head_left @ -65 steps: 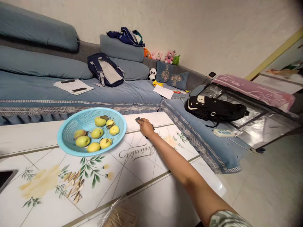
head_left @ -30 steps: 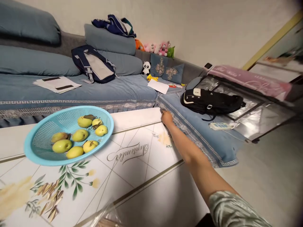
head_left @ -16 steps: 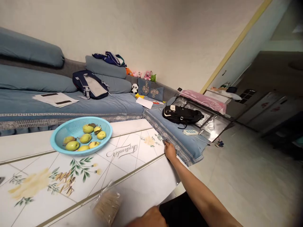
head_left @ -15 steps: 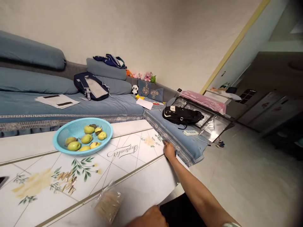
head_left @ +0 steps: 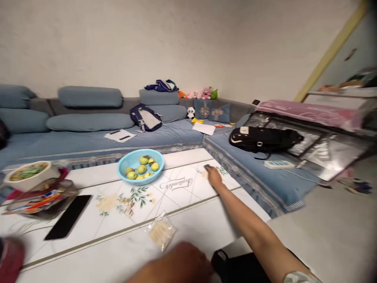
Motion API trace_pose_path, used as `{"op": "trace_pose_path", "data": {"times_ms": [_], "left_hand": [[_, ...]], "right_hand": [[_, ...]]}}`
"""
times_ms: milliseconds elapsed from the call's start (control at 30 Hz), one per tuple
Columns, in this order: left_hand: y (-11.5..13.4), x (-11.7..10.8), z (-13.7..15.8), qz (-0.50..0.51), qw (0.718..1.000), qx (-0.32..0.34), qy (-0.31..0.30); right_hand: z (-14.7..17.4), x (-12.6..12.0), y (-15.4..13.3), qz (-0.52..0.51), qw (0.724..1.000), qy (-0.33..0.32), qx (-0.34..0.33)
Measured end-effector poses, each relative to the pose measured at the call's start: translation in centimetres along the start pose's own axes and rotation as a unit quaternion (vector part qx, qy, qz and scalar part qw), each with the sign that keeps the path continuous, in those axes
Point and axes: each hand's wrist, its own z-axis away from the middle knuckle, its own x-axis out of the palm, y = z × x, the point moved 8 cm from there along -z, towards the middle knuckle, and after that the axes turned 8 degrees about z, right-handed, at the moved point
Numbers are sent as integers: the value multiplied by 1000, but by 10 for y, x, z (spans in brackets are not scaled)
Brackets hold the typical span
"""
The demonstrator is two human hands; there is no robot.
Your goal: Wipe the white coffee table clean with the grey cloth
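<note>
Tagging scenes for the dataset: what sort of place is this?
Most likely a home living room: a blue corner sofa, plush toys along its backrest, and a table in front bearing a blue basin of fruit.

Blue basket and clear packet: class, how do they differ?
The blue basket is round; the clear packet is squarish. The basket is larger than the packet. The packet lies nearer the left hand than the basket. Both hold things and rest on the table.
</note>
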Motion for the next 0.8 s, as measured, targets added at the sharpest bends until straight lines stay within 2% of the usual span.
{"op": "trace_pose_path", "data": {"times_ms": [67, 100, 133, 167, 200, 233, 300, 367, 433, 567, 633, 700, 800], "left_hand": [[-3, -97, 36, -32, 989, -62, 128], [-11, -159, 62, -47, 952, -135, 269], [-17, -217, 95, -56, 885, -197, 417], [-25, -261, 122, -53, 819, -252, 512], [-34, -291, 140, -32, 773, -294, 561], [-45, -313, 150, -6, 735, -326, 594], [-70, -332, 150, 75, 703, -350, 614], [-92, -331, 135, 173, 691, -328, 620], [-107, -324, 119, 250, 681, -296, 621], [-127, -320, 105, 317, 656, -290, 620], [-133, -321, 104, 344, 634, -285, 632], [-137, -324, 103, 350, 617, -280, 647], [-135, -331, 97, 330, 622, -289, 649]], "right_hand": [[-26, -1, 2, -6, 1000, 3, 24], [-33, 7, -13, -12, 1000, -2, 20], [-36, 19, -36, -20, 1000, -9, 5], [-34, 34, -66, -29, 999, -20, -21], [-29, 50, -101, -40, 997, -32, -54], [-21, 68, -135, -51, 993, -45, -94], [-7, 95, -187, -70, 981, -67, -166], [-5, 107, -200, -80, 972, -79, -207], [-23, 99, -171, -77, 974, -75, -197], [-92, 59, -81, -53, 994, -31, -88], [-114, 55, -73, -49, 997, -19, -56], [-116, 71, -101, -61, 996, -24, -67], [-88, 111, -171, -91, 986, -41, -135]]}}
